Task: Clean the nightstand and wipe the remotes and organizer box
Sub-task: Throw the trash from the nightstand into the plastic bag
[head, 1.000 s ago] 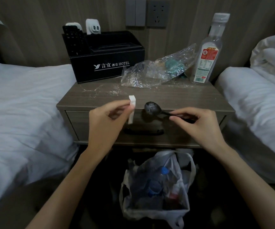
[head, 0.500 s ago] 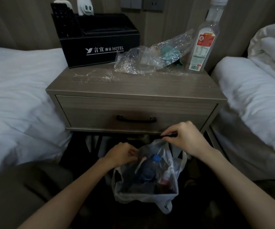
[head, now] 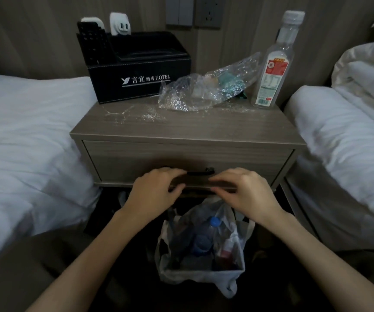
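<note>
Head view. Left hand [head: 154, 191] and right hand [head: 246, 191] side by side, slightly apart, before the lower drawer front of the grey-brown wooden nightstand [head: 181, 129], above the white plastic rubbish bag [head: 199, 276] on the floor. Fingers of both loosely curled, pinching nothing visible. Black rectangular organizer box [head: 141, 84] well beyond the fingers, at the worktop's back left, with a black remote [head: 92, 43] upright in its left compartment. Half a second ago, both hands lower, at the bag's mouth.

The nightstand [head: 192, 127] bears organizer box [head: 136, 86], crumpled plastic bag [head: 199, 93], bottle [head: 271, 70].
</note>
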A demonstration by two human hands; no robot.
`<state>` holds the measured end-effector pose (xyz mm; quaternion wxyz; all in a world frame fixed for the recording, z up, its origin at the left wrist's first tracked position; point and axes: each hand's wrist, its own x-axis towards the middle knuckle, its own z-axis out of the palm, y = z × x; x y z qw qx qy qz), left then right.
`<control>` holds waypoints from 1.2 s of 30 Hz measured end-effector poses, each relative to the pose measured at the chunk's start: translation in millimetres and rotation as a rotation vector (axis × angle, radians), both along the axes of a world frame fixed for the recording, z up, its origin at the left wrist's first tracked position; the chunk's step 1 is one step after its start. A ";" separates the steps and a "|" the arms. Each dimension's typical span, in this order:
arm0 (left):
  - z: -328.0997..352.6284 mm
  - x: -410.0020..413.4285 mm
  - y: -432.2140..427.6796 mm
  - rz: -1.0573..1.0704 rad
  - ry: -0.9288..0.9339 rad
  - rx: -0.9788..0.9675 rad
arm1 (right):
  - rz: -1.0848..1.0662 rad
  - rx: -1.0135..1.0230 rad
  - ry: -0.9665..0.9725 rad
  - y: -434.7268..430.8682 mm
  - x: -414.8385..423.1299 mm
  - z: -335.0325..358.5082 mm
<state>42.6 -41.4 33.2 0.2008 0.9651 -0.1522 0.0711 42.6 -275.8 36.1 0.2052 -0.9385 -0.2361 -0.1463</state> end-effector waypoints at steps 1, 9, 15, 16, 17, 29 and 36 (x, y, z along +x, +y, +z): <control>8.2 -1.1 1.5 0.009 -0.033 -0.072 | -0.013 0.075 -0.050 -2.3 -1.3 9.3; 90.2 24.0 6.0 0.006 -0.244 -0.285 | -0.171 0.570 -0.131 -32.6 46.1 85.1; 129.6 102.7 -1.1 0.012 -0.228 -0.185 | -0.352 0.587 -0.049 -60.8 109.7 103.2; 130.5 116.8 -0.5 0.025 -0.207 -0.164 | -0.372 0.610 -0.031 -64.0 118.6 105.2; 131.0 128.8 -0.8 0.041 -0.178 -0.140 | -0.394 0.633 -0.024 -66.8 126.7 107.8; 100.9 182.9 -24.0 0.105 0.007 0.168 | -0.438 0.718 0.053 -74.1 191.2 139.1; 97.9 188.7 -17.5 0.072 -0.023 0.015 | -0.388 0.707 -0.008 -73.0 203.6 143.8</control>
